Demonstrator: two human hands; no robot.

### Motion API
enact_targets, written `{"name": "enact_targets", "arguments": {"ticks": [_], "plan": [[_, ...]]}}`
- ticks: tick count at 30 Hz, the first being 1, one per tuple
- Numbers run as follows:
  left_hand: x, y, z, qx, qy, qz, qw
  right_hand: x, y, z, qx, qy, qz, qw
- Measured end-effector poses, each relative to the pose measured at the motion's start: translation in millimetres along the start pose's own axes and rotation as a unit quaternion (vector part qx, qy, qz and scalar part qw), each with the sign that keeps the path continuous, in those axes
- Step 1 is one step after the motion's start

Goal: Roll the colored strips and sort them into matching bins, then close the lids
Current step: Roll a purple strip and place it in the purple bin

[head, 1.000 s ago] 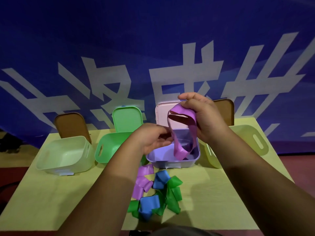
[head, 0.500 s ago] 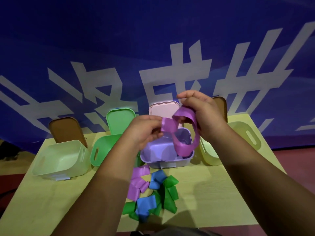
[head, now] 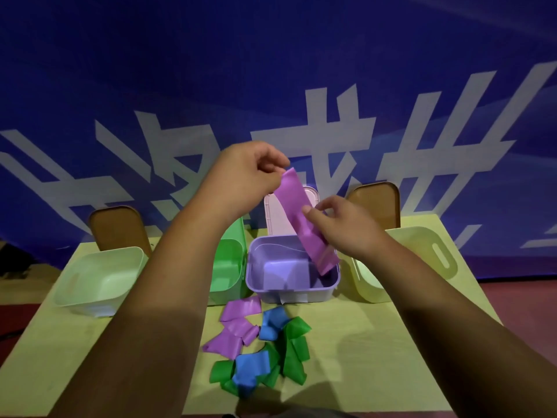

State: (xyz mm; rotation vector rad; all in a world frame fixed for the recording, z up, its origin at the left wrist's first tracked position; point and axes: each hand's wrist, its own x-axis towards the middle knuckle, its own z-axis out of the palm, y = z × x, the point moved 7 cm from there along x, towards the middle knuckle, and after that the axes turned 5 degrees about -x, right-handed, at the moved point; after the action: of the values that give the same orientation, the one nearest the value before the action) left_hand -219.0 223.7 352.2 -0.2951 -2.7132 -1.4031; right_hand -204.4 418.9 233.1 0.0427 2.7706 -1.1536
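Observation:
A purple strip (head: pixel 298 212) hangs stretched out flat above the open purple bin (head: pixel 259 285). My left hand (head: pixel 247 173) pinches its top end, raised in front of the banner. My right hand (head: pixel 340 224) pinches the strip lower down at its right edge. The strip's bottom end dips over the bin's right rim. On the table in front of the bin lies a pile of loose strips: purple (head: pixel 235 327), blue (head: pixel 271 322) and green (head: pixel 297 348). The bin's pink lid (head: pixel 274 215) stands open behind it.
A pale green bin (head: pixel 99 276) sits at the left, a green bin (head: pixel 229 270) beside the purple one, a yellow bin (head: pixel 422 251) at the right. Brown lids (head: pixel 117 227) stand open behind the outer bins. The yellow table (head: pixel 376 357) ends at a blue banner.
The purple strip was looped between my hands; now it is pulled out straight. My left hand rose with the top end, and my right hand dropped to the strip's lower part.

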Motion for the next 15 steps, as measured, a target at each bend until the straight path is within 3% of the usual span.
{"name": "enact_targets", "arguments": {"ticks": [6,11,15], "plan": [[2,24,-6,0.082,-0.03,0.066,0.994,-2,-20,-24,-0.186,-0.072,-0.034,0.979],[2,31,-11,0.093,-0.029,0.085,0.992,-9,-71,-45,0.008,-0.022,-0.155,0.988],[1,28,-23,0.067,-0.018,0.088,0.994,-8,-89,-40,0.054,0.022,-0.17,0.984]]}}
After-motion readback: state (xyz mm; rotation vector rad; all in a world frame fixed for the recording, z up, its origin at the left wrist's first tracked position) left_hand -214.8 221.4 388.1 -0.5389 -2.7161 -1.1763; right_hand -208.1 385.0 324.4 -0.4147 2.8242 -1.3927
